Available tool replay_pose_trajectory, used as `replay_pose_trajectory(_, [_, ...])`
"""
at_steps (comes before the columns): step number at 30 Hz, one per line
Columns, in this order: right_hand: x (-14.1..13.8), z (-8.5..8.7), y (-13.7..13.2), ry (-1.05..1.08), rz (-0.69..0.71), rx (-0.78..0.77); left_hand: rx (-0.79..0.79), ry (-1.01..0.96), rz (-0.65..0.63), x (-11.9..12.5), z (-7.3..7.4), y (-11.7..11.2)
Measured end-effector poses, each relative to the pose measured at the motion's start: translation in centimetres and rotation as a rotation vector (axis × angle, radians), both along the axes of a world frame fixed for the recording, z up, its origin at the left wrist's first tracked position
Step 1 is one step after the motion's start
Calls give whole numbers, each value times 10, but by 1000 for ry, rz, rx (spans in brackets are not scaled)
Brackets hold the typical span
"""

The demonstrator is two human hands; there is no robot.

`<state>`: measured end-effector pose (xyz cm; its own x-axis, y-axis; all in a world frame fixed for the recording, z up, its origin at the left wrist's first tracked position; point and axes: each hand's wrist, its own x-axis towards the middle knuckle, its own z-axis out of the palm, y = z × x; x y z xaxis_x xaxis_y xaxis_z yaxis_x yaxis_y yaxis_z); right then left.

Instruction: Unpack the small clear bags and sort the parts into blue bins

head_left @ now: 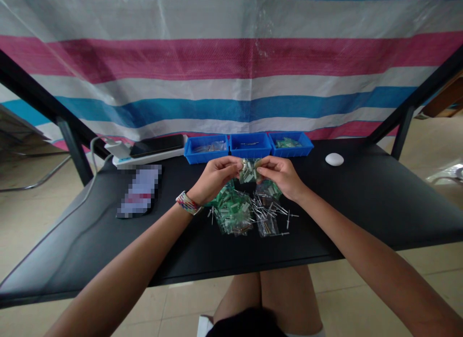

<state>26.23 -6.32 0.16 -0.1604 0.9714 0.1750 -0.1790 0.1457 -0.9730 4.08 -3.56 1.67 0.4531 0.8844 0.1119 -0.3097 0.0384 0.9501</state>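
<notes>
Both hands are raised just above a black table, pinching the top of a small clear plastic bag of green parts between them. My left hand, with a woven bracelet on the wrist, grips the bag's left edge. My right hand grips its right edge. Below the hands lie more clear bags of green parts and a loose heap of small metal pins.
Three blue trays stand in a row at the table's back edge. A white power strip with a dark phone lies at back left, a dark pouch at left, a white round object at right. A striped tarp hangs behind.
</notes>
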Motion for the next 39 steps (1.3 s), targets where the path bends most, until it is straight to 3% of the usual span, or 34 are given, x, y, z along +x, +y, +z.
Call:
replay_pose_trajectory(5, [-4,0,-2,65,88,-50,-152,-145,-82,3,1,-3])
replay_pose_trajectory(11, [-6,2,-4,76,90,-35,-191,-131,-122,4,4,-6])
replay_pose_trajectory(23, [-10,4,-6,116,116,-79,-56,-147,35,8,3,-7])
replay_pose_trajectory(30, [-11,5,-7,100,37,-58,46,20,179,8,-7,-2])
replay_pose_trajectory(39, [-12,3,-7,49,-51,-2,251,227,148,3,-1,-6])
